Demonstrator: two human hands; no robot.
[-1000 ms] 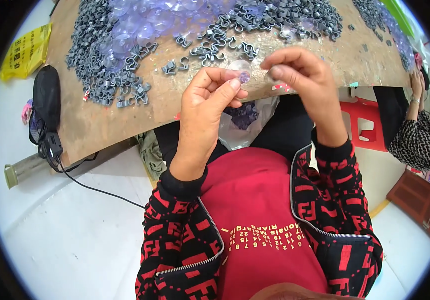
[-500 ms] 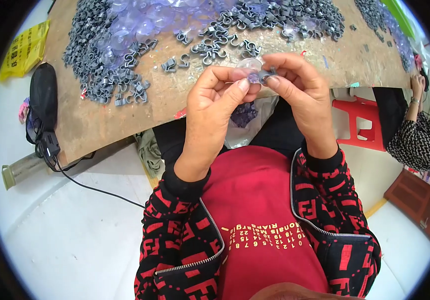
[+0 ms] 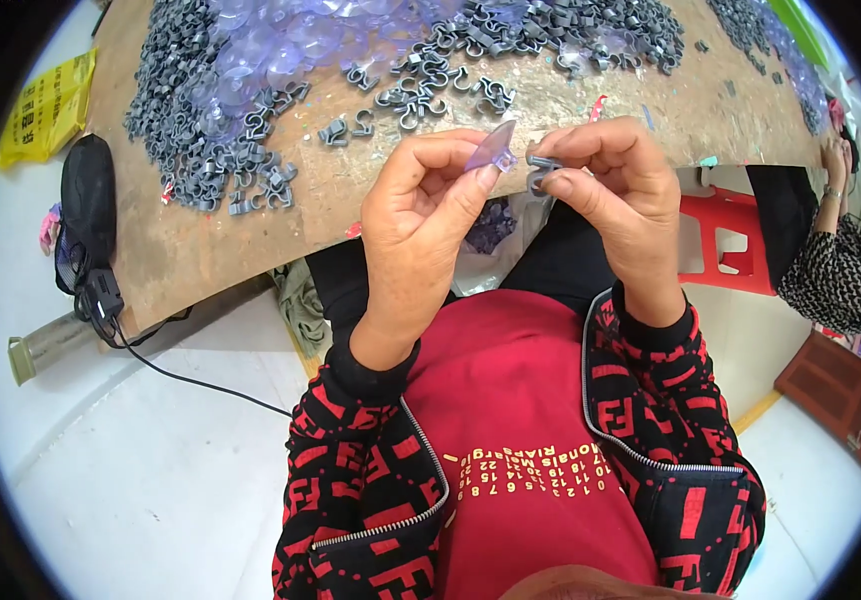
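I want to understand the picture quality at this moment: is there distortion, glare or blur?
In the head view, the near edge of the table bends and the corners go black; in the same view, the floor looks bright, pale highlights sit on the heaped suction cups, and the left hand and right hand look fairly sharp.
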